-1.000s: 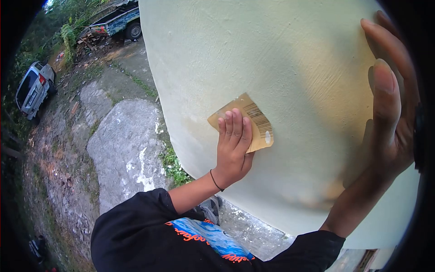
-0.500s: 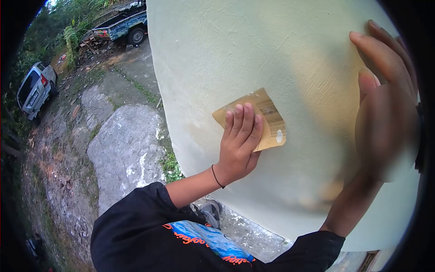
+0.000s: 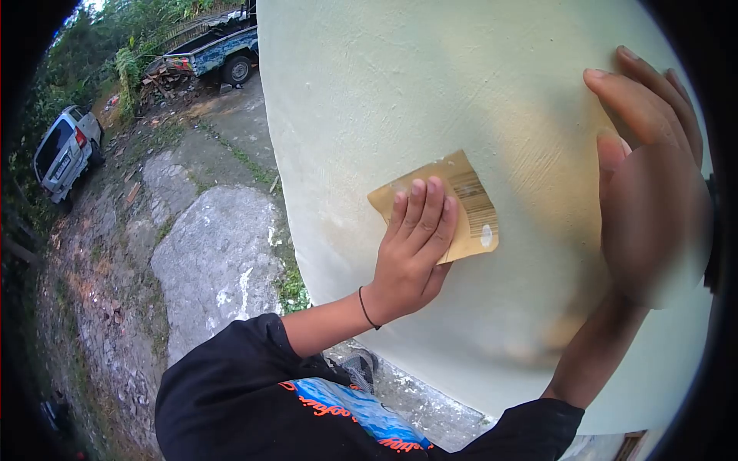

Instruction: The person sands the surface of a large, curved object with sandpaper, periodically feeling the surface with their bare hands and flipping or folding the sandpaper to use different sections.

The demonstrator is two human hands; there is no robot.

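Observation:
With its fingers laid flat, my left hand [image 3: 417,246] presses a piece of sandpaper [image 3: 478,206] against the pale green plastered wall [image 3: 346,100]. The sheet is tan, bent at its edges, with dark streaks and a whitish spot near its lower right corner. A thin dark band circles my left wrist. Farther right, my right hand [image 3: 653,131] is raised at the wall, fingers apart and holding nothing. A blurred patch in the view covers much of its palm.
Rough concrete and stony ground [image 3: 215,246] lies left of the wall. Beyond it stand a silver car [image 3: 65,154] and a blue pickup truck bed [image 3: 215,55], among greenery. A shoe [image 3: 360,370] shows at the wall's foot.
My left hand and the sandpaper have slid slightly to the right. The whole view has shifted a little, while my right hand stays in nearly the same place.

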